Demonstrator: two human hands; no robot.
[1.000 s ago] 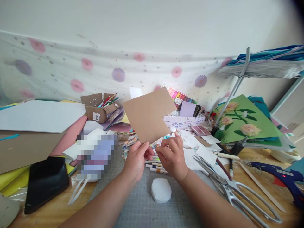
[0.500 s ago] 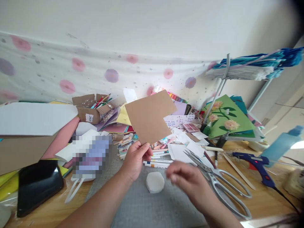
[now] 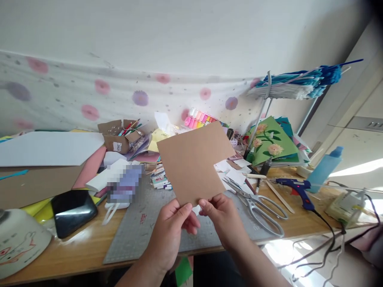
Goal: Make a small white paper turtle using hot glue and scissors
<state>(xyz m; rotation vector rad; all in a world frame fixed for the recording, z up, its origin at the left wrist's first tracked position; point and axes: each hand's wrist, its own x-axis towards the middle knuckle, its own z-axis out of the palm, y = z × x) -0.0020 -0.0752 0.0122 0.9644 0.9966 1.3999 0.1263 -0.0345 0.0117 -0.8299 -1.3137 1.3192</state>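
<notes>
I hold a brown sheet of card (image 3: 194, 161) upright above the grey cutting mat (image 3: 137, 227). My left hand (image 3: 172, 235) pinches its lower edge with thumb and fingers. My right hand (image 3: 221, 217) grips the same lower edge just to the right, fingers closed on it. The card hides the markers and the white foam piece that lay on the mat behind it.
Large scissors (image 3: 257, 201) lie right of the mat, then a blue glue gun (image 3: 295, 187) with its cord and a blue bottle (image 3: 324, 169). A black phone (image 3: 73, 211), paper stacks (image 3: 48, 149), a cardboard box (image 3: 119, 137) and a green flower card (image 3: 271, 145) crowd the wooden table.
My right hand came back from low over the mat and took hold of the card's lower edge. The view pulled back and down, so the table's front edge now shows.
</notes>
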